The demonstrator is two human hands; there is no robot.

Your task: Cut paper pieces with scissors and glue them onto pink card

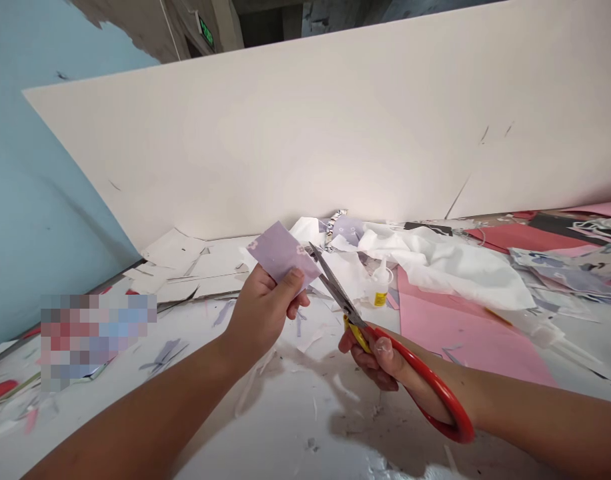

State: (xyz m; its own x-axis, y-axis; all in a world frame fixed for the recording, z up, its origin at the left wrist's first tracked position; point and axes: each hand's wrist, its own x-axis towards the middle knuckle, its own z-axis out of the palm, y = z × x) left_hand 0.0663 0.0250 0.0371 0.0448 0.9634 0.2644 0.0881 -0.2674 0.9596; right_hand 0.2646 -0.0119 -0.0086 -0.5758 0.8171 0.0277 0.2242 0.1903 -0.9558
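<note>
The blades of my red-handled scissors point(335, 290) sit close to my left hand point(263, 312), so a careless snip could nick me or tear the lilac paper point(278, 252) it pinches above the white surface point(290, 417). My right hand point(380, 357) grips the handles, blades narrowly parted at the paper's right edge.

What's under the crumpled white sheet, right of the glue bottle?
The crumpled white sheet rests on a pink paper sheet, visible past its front edge. Whatever lies beneath the sheet's middle is covered and can't be seen.
</note>
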